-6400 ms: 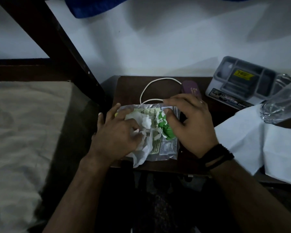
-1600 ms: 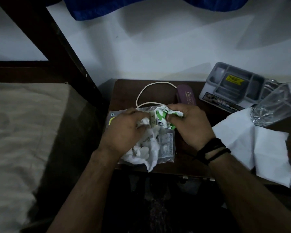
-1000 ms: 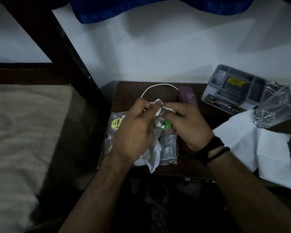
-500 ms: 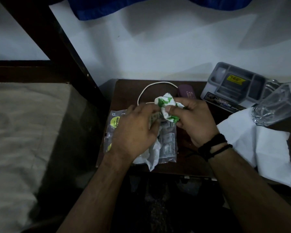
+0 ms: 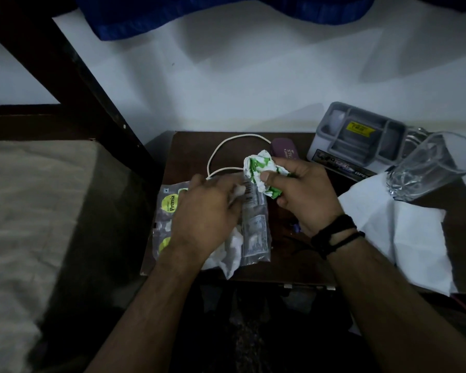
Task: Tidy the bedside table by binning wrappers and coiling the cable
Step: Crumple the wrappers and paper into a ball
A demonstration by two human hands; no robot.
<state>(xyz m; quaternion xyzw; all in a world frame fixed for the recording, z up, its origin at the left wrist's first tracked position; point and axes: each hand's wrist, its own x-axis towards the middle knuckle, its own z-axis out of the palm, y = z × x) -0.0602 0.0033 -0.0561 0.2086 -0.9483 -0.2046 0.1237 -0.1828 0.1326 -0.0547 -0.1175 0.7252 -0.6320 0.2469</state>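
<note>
Since half a second ago, the right hand (image 5: 304, 196) has lifted the green and white wrapper (image 5: 261, 175) a bit higher and more to the right, away from the pile. That hand is closed around the scrunched ball, with the thumb pressed on its front. The left hand (image 5: 206, 211) lies low on the bench (image 5: 293, 265), fingers curled down onto the clear packet (image 5: 253, 224) and the white paper (image 5: 230, 254) tucked under it; I cannot tell if it is gripping them or only pressing. The packet is long and flat, and its long side runs from the person toward the wall. It sits right under the left hand, so that hand is the nearer one for picking it up. No bin shows anywhere, so I cannot say which way the wrappers must go. The white cable (image 5: 237, 137) lies behind both hands, close to the wall. It makes a loose open loop, wider from left to right, with one end running under the pile by the left hand. It is not coiled yet. A purple case (image 5: 283, 152) rests just beside the loop on the right. Farther right are a grey tray (image 5: 361, 138), a clear glass (image 5: 428, 165) and a big white sheet (image 5: 404, 238), all well apart from the wrappers. The bed (image 5: 24, 211) is off to the left.
</note>
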